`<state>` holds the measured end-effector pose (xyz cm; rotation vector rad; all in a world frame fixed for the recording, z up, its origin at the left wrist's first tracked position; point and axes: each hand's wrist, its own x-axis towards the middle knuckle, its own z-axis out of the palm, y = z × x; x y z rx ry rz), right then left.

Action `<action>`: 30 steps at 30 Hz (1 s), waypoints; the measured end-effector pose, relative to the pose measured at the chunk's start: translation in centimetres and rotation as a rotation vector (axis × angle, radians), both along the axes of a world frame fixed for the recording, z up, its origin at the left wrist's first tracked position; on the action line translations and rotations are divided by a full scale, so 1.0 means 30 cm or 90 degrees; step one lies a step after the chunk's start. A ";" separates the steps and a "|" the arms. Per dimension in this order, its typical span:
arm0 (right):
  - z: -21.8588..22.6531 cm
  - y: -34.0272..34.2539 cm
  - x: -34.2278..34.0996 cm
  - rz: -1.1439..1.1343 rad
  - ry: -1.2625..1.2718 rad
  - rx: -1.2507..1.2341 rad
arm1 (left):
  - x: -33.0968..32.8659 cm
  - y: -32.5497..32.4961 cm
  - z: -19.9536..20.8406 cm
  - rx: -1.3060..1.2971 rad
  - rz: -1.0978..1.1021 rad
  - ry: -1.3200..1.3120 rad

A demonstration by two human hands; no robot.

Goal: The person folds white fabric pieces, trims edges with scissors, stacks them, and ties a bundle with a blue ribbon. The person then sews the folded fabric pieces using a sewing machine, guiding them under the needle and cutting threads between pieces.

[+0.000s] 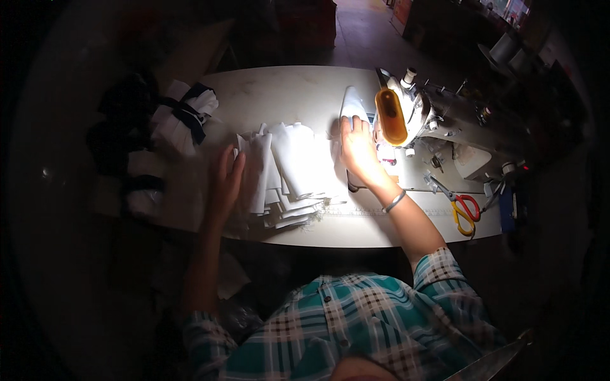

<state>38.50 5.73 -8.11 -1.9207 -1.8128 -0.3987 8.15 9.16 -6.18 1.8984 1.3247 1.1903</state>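
While both hands work the table [305, 82], the right hand [357, 149] lies open and flat on one white cloth piece [353, 105] just beside the sewing machine [438, 120]. Left hand [225, 181], open with fingers spread, rests on the left edge of a fanned stack of white pieces [292, 171]; their number cannot be counted. One pair of scissors [460, 209] lies right; one tied bundle [184, 117] lies left.

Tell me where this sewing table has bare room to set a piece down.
Bare tabletop lies behind the white fabric stack, between the tied bundle and the sewing machine. A strip lies along the near edge left of the scissors. It is crowded around the left hand and right hand.
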 end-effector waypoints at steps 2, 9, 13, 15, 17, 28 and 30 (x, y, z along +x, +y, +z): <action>-0.007 0.060 0.018 -0.009 -0.080 -0.116 | 0.029 0.075 0.053 0.071 -0.002 0.070; -0.014 0.147 0.024 0.003 0.082 0.023 | 0.158 0.304 0.112 -0.153 -0.088 0.255; 0.177 0.051 -0.074 0.187 0.253 0.208 | 0.146 0.340 0.063 -0.138 -0.185 0.082; 0.239 -0.059 -0.163 0.096 -0.135 0.151 | 0.174 0.277 0.147 -0.248 -0.071 0.094; 0.249 -0.156 -0.216 0.375 -0.005 0.116 | 0.147 0.318 0.107 -0.256 -0.151 -0.016; 0.318 -0.190 -0.304 0.553 0.094 -0.151 | 0.207 0.297 0.198 -0.148 -0.141 0.052; 0.299 -0.088 -0.298 0.531 0.250 -0.034 | 0.204 0.295 0.216 -0.226 -0.143 0.024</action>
